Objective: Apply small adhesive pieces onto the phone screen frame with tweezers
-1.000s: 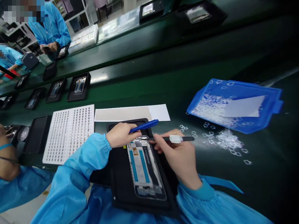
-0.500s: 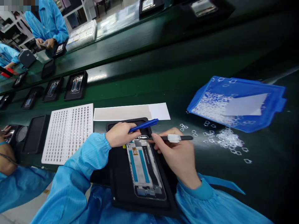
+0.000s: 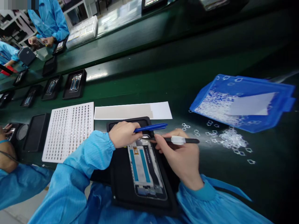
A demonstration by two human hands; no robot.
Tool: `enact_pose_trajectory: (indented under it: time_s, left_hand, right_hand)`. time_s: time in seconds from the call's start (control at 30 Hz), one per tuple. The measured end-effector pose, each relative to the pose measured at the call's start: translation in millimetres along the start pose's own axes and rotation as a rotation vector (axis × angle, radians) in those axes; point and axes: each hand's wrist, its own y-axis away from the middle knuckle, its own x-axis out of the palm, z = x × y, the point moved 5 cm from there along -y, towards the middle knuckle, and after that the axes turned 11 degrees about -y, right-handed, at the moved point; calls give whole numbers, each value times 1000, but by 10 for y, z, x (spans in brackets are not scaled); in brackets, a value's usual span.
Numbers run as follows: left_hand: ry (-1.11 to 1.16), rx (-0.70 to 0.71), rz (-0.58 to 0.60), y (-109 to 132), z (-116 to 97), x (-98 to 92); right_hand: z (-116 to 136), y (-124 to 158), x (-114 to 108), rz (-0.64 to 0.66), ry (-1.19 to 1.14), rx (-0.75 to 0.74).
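A phone frame with two blue strips lies in a black tray right in front of me. My left hand grips a blue pen-like tool whose tip points at the frame's top end. My right hand holds a black stick tool with a white band, its tip also at the frame's top edge. Both tips meet over a small metal part there.
A white perforated sheet and a white paper strip lie to the left and behind. A blue tray of small clear square pieces sits right, with spilled pieces. Black trays ride the belt. A neighbour's arm is left; a co-worker stands far left.
The view has drifted slightly. The blue tool now lies flatter and reaches further right. Both hands stay at the top of the phone frame.
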Motion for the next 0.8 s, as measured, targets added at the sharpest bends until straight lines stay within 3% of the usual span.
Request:
enact_pose_trajectory:
  time_s: [0.3,0.6,0.8]
  left_hand:
    - [12,-1,-13,19,-1,-10]
    - [43,6,-52,17,2,-3]
    - [52,-34,-101,107,21,2]
  right_hand:
    - [145,-46,60,69,214,-170]
    - [89,-66,78,47,185,-117]
    - [-40,-59,56,34,-49,20]
